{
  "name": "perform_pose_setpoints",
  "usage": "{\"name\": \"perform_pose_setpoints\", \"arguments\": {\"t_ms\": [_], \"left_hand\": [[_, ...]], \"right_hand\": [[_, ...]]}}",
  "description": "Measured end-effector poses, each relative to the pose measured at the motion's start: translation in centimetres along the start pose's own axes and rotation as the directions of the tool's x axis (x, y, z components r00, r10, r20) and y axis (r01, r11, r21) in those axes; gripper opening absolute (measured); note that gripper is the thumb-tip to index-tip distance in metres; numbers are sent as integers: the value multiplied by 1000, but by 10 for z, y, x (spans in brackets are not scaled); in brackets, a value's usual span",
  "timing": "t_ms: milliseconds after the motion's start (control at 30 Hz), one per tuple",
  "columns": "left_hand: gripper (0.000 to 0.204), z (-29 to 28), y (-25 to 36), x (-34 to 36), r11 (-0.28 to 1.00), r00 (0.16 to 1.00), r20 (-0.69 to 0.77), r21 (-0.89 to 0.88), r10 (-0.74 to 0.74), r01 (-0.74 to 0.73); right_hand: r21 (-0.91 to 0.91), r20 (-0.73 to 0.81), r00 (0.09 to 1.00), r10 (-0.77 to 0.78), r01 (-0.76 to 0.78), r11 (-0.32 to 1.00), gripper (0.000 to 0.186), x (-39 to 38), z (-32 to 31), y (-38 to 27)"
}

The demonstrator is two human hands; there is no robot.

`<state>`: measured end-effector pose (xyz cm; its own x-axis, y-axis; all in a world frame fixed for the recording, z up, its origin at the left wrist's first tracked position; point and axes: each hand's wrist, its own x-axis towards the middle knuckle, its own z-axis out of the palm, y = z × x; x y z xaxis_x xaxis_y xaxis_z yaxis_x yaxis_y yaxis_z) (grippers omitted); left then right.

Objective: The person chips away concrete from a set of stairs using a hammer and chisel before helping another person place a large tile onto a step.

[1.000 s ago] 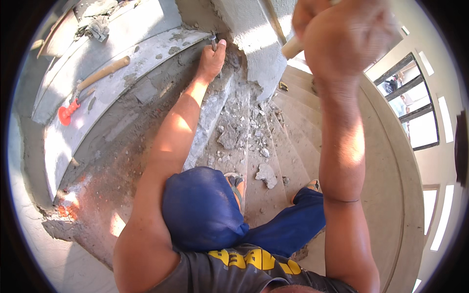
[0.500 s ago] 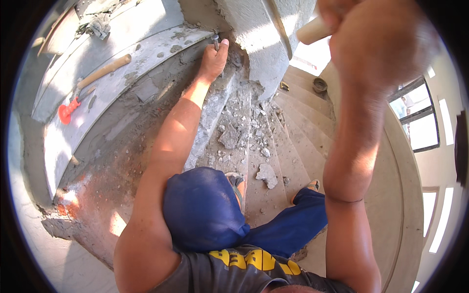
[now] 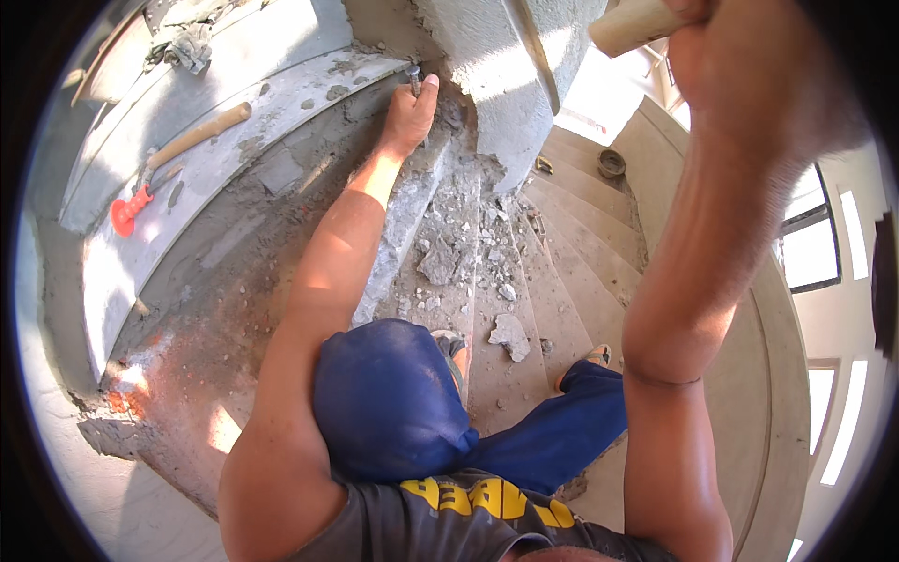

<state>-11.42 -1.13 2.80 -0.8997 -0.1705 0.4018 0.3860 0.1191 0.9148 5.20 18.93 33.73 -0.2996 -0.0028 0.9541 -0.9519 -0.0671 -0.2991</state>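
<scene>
My left hand point(image 3: 408, 120) is wrapped round a metal chisel point(image 3: 414, 77), its top end standing out above my thumb. The chisel is held upright at the corner between the curved ledge and the broken base of the concrete column point(image 3: 506, 94). Its lower end is mostly hidden by my hand. High at the upper right, my right hand point(image 3: 749, 70) is closed on a pale wooden handle point(image 3: 632, 28). The other end of that handle is out of view, so the tool's head does not show. Chipped rough concrete point(image 3: 403, 248) runs below my left hand.
Concrete rubble point(image 3: 440, 260) and a larger flat chunk point(image 3: 510, 337) lie on the winding steps point(image 3: 581, 253) near my feet. On the white ledge rests a wooden-handled tool point(image 3: 201, 134) beside a red piece point(image 3: 131, 211). A dark round object point(image 3: 611, 164) sits by the curved wall point(image 3: 749, 403).
My right hand has moved up and to the right with the wooden handle, and the forearm leans further outward. The left hand and chisel have stayed in place.
</scene>
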Motion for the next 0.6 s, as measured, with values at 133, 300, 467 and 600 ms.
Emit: {"name": "perform_pose_setpoints", "arguments": {"t_ms": [133, 300, 467, 600], "left_hand": [[56, -20, -5, 0, 998, 999, -27, 59, -24, 25], [57, -24, -9, -3, 998, 999, -41, 53, -22, 24], [54, -25, -6, 2, 999, 1000, -11, 34, 4, -4], [54, -19, -7, 0, 999, 1000, -11, 35, -10, 10]], "right_hand": [[-721, 407, 722, 560, -123, 682, 61, -117, 7, 102], [-647, 305, 648, 697, -396, 652, 66, -85, -5, 66], [-714, 421, 824, -379, 558, 422, 27, -17, -19, 45], [-526, 320, 942, 102, 87, 846, 30, -67, 3, 69]]}}
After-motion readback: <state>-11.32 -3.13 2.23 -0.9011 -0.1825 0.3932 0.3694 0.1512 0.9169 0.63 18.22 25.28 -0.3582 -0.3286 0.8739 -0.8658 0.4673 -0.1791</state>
